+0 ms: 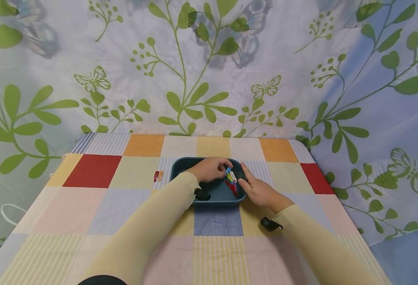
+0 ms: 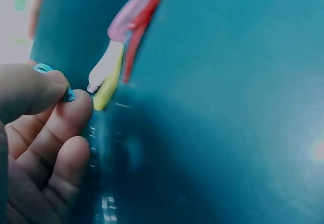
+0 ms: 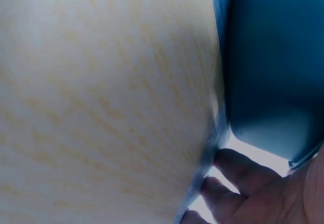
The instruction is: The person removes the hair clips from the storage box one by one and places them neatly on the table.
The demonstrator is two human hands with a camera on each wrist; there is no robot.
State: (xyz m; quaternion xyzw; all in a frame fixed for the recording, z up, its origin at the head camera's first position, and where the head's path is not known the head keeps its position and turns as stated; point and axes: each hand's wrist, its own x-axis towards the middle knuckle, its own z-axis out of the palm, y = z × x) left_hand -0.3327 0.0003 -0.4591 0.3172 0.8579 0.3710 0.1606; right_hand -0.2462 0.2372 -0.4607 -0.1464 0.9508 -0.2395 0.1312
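A dark teal tray (image 1: 216, 202) sits on the table with several hair clips toward its right end. My left hand (image 1: 212, 169) reaches over the tray, pinching a small blue hair clip (image 2: 43, 68) between thumb and fingertips. Right beside those fingertips, in the left wrist view, lie a yellow clip (image 2: 107, 95), a white clip (image 2: 104, 68), a pink clip (image 2: 124, 20) and a red clip (image 2: 146, 19), bunched in a row. My right hand (image 1: 264, 192) holds the tray's right side, its thumb at the rim and its fingers along the outer wall.
Left of the tray, a dark red clip (image 1: 156, 176) and an orange clip (image 1: 160, 175) lie side by side on the patchwork tablecloth (image 1: 134, 213). A leaf-patterned curtain (image 1: 209, 79) hangs behind the table. A white loop (image 1: 7, 213) shows at the table's left edge.
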